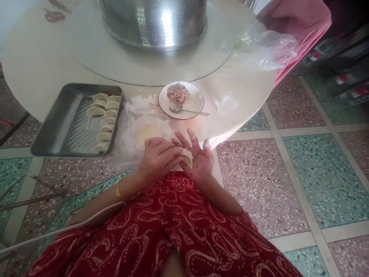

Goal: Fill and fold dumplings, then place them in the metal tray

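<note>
Lower centre of frame: dumpling [186, 157], half-folded, cradled in right hand [198, 159], fingers spread and floured; left hand [158, 157] curled over it, fingertips pinching the dough edge. Just above the hands: round wrapper stack [147, 134] on clear plastic sheet [129, 127]. Centre: white plate [198, 100] with minced filling [178, 94] and metal spoon [187, 110]. Left: steel tray [57, 127] holding a row of finished dumplings [103, 121]. Top centre: perforated steel colander [155, 21] on round table [34, 65]. Upper right: crumpled plastic bag [262, 46].
</note>
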Available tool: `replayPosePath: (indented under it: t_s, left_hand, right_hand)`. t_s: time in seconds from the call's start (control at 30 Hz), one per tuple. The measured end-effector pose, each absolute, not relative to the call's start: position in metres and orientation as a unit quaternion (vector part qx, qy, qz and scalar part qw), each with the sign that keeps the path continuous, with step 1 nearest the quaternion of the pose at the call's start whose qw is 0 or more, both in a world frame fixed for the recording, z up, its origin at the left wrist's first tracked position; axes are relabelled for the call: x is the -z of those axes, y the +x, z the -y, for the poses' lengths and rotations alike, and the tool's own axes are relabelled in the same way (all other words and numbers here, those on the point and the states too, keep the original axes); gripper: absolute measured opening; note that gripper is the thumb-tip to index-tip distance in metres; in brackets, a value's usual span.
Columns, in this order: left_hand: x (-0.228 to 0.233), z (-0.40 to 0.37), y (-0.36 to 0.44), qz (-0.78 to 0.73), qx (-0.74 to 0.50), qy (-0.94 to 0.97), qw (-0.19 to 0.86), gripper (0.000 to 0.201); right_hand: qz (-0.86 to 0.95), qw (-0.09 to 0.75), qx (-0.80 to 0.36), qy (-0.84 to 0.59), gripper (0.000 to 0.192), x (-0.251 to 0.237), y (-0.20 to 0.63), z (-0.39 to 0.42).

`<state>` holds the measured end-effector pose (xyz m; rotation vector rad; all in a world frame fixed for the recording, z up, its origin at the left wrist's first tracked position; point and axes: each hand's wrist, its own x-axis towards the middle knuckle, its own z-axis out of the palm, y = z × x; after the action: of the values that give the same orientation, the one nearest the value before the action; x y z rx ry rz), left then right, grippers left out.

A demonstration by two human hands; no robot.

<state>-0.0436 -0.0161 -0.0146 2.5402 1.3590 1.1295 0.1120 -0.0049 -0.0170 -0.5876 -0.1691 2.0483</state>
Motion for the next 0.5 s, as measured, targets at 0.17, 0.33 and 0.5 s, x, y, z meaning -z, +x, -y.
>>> replayPosePath:
  t_s: [0.17, 0.33, 0.5]
  left_hand:
    - [0.0161, 0.0166, -0.0402, -0.443, -0.366, 0.818, 0.019, 0.01]
    - [0.0159, 0.0185, -0.0411, -0.447, -0.371, 0.814, 0.014, 0.006]
    - [0.0189, 0.0225, -0.0471, -0.465, -0.362, 0.807, 0.027, 0.006]
  right_hand:
    - [0.081, 0.483, -0.833, -0.257, 0.047, 0.0182, 0.1098, 0.0066]
    - [0.106, 0.485, -0.826, -0.266, 0.049, 0.0208, 0.1126, 0.007]
    - [0.119, 0.502, -0.808, -0.283, 0.053, 0.023, 0.1126, 0.0064]
